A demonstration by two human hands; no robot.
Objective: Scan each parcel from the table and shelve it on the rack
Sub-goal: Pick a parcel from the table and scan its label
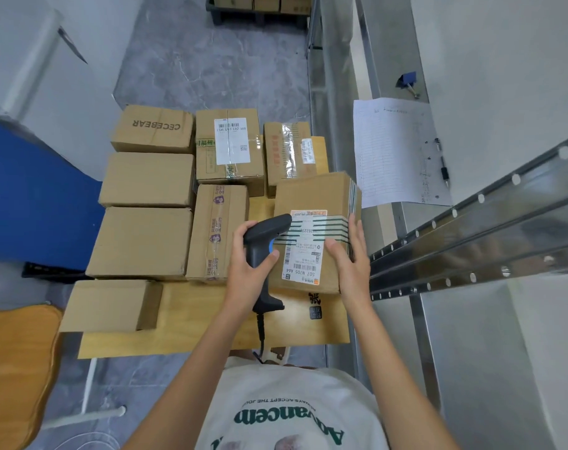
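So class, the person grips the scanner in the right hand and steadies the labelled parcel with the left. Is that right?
Not quite: the sides are swapped. The head view shows the left hand gripping the scanner, while the right hand steadies the labelled parcel.

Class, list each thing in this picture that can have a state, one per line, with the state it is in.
scanner: gripped by left hand, aimed at the parcel's label
labelled parcel: sealed, raised, steadied by right hand
CECEBEAR box: closed, lying on table
paper sheet: flat on rack shelf
binder clip: lying loose on the shelf
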